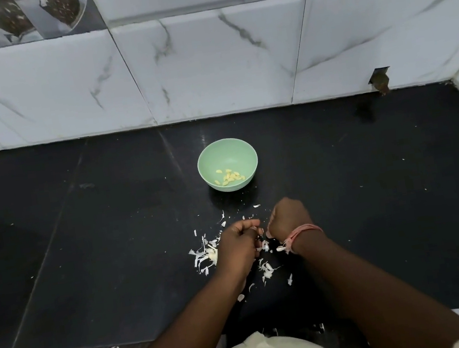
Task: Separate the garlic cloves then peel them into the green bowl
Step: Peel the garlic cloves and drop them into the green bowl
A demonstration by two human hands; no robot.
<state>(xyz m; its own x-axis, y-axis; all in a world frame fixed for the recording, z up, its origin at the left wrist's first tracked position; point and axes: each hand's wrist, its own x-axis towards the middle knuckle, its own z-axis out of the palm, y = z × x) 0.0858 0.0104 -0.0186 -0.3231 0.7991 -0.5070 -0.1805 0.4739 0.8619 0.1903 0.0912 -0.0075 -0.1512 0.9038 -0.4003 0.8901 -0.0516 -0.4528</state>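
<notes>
A green bowl stands on the black counter and holds several peeled yellow garlic cloves. In front of it my left hand and my right hand meet fingertip to fingertip, both with curled fingers. They pinch a small garlic clove between them; most of it is hidden by the fingers. White garlic skins lie scattered around and under both hands, with unpeeled pale pieces among them. A pink thread band circles my right wrist.
The black counter runs left and right, backed by a white marble-tiled wall. The tile has a small dark notch at the back right. The counter's front edge is close to my body, with skin scraps on the floor below.
</notes>
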